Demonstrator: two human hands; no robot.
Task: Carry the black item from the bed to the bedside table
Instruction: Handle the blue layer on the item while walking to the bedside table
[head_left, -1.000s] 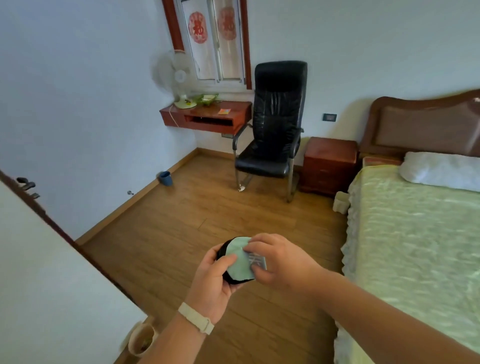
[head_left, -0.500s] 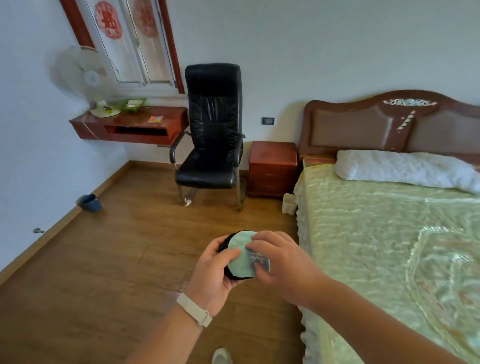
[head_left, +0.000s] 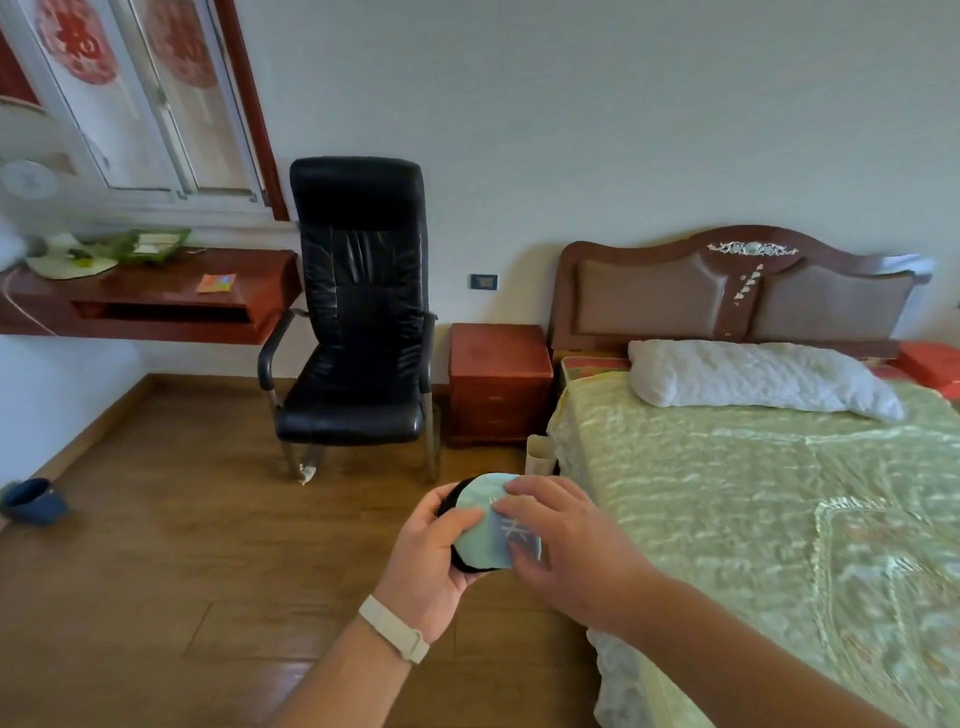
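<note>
I hold a round black item (head_left: 485, 512) with a pale green face and a small label, low in the middle of the view over the wooden floor. My left hand (head_left: 428, 561) cups it from below and the left. My right hand (head_left: 566, 545) grips its right side, fingers over the label. The red-brown bedside table (head_left: 498, 382) stands against the far wall, between a black chair and the bed (head_left: 753, 493), well beyond my hands. The bed has a green cover and lies to my right.
A black leather armchair (head_left: 356, 332) stands left of the bedside table. A wall-mounted red shelf (head_left: 156, 304) carries a fan base, a green tray and a small card. A white pillow (head_left: 753, 376) lies at the headboard. A blue cup (head_left: 34, 501) sits by the left wall.
The view has swung right and moved forward: the chair, bedside table and bed have shifted left and grown larger. Both hands keep the same hold on the item.
</note>
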